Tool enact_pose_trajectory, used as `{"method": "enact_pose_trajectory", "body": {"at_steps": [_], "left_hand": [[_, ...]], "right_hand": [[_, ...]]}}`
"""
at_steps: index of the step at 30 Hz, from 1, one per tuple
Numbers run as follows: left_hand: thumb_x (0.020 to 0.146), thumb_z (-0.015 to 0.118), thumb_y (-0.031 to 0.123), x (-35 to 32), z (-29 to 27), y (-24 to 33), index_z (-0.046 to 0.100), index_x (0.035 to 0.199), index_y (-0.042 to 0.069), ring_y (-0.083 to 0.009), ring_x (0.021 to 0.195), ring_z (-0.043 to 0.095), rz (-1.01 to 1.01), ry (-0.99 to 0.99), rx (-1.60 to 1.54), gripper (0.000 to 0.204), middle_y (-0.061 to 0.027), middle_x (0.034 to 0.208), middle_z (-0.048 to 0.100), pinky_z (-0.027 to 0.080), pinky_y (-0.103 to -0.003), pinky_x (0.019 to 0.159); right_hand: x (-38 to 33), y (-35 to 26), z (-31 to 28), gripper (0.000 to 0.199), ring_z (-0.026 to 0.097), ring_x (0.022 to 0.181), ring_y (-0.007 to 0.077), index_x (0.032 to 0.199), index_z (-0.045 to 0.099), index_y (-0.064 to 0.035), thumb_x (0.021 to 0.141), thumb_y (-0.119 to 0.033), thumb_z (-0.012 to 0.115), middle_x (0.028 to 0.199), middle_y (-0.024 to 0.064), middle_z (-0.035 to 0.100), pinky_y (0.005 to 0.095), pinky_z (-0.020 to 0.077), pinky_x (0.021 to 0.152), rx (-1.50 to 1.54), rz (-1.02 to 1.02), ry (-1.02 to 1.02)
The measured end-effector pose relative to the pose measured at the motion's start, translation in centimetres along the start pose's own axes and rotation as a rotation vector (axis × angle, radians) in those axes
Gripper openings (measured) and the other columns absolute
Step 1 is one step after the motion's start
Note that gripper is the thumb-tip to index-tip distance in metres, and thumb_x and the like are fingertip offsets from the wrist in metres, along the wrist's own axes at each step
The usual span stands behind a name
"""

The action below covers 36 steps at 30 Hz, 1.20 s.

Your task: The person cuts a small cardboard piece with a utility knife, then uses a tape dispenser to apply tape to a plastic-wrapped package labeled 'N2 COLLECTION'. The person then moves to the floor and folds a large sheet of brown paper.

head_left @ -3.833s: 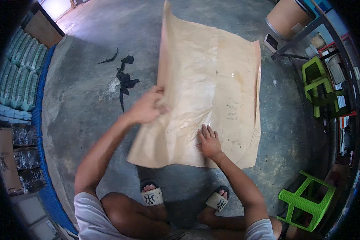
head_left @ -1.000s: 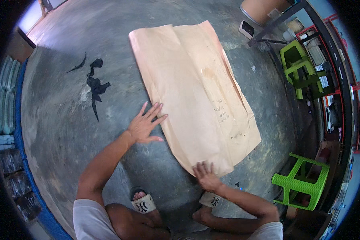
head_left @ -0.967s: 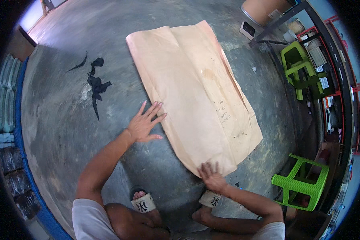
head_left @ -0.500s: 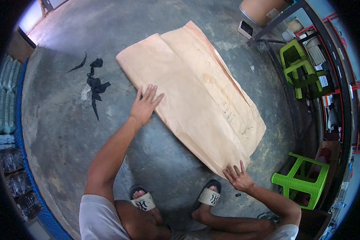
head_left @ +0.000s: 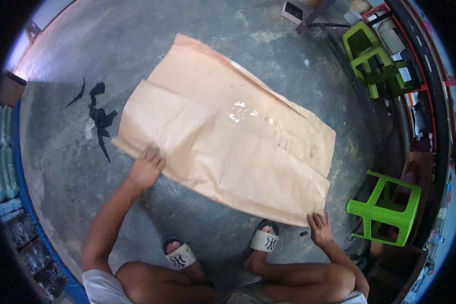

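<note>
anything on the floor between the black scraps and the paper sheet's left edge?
Nothing: in the head view, only bare grey concrete floor lies between the black scraps and the brown paper sheet.

grey concrete floor (head_left: 228, 30), brown paper sheet (head_left: 223, 137), black scraps (head_left: 100, 117)
</note>
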State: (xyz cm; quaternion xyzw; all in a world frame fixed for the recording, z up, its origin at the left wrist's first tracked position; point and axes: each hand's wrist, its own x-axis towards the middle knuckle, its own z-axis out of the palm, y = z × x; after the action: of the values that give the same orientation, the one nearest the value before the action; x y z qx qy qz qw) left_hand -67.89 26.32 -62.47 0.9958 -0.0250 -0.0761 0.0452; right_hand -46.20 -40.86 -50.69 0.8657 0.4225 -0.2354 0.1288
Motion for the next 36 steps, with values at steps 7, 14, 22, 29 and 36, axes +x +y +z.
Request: {"method": "enact_pose_trajectory", "body": {"at_steps": [7,14,22,29,36], "left_hand": [[0.08,0.069,0.02,-11.5,-3.9,6.6,0.069,0.106,0.008,-0.0474,0.143,0.045,0.088,-0.165,-0.161,0.029,-0.022,0.148,0.053,0.024,-0.064,0.125],[0.076,0.08,0.027,-14.0,-8.4,11.8,0.068,0.121,0.013,-0.0402,0.142,0.048,0.015,-0.398,-0.267,0.048,-0.0177,0.149,0.055,0.031,-0.059,0.124],[0.079,0.085,0.028,-5.4,-21.5,3.1,0.071,0.095,0.006,-0.0368,0.09,0.071,-0.276,-0.638,-0.794,0.03,-0.0155,0.09,0.073,0.053,-0.045,0.077],[0.074,0.089,0.047,6.6,-20.8,-5.2,0.069,0.097,0.0,-0.04,0.084,0.07,-0.311,-0.031,-0.434,0.056,-0.0208,0.087,0.072,0.052,-0.048,0.076],[0.079,0.082,0.056,9.4,-9.5,-8.9,0.068,0.119,-0.002,-0.0454,0.113,0.064,-0.391,-0.04,-0.194,0.072,-0.0272,0.115,0.07,0.051,-0.052,0.097]], "right_hand": [[-2.7,-4.5,0.6,0.072,0.043,0.143,0.0453,0.155,0.042,-0.0062,0.088,-0.019,0.066,0.152,0.0293,0.045,0.0755,0.0187,0.118,0.143,0.015,-0.052],[-1.6,-3.2,3.6,0.062,0.054,0.134,0.0417,0.143,0.056,-0.0067,0.083,-0.008,0.068,0.143,0.0228,0.058,0.0653,0.0325,0.117,0.132,-0.079,-0.017],[5.2,1.6,-17.3,0.033,0.073,0.103,0.032,0.115,0.076,-0.0054,0.082,-0.008,0.075,0.11,0.0177,0.076,0.0447,0.0568,0.092,0.612,-0.057,-0.418],[18.5,8.3,-22.6,0.036,0.072,0.08,0.0276,0.1,0.073,0.0013,0.083,-0.029,0.081,0.083,0.0175,0.074,0.0444,0.0545,0.075,0.437,0.034,-0.054],[32.2,7.5,-17.7,0.06,0.065,0.115,0.041,0.121,0.07,-0.0023,0.079,-0.043,0.082,0.118,0.0204,0.072,0.0591,0.0432,0.104,0.271,0.177,-0.073]]}}
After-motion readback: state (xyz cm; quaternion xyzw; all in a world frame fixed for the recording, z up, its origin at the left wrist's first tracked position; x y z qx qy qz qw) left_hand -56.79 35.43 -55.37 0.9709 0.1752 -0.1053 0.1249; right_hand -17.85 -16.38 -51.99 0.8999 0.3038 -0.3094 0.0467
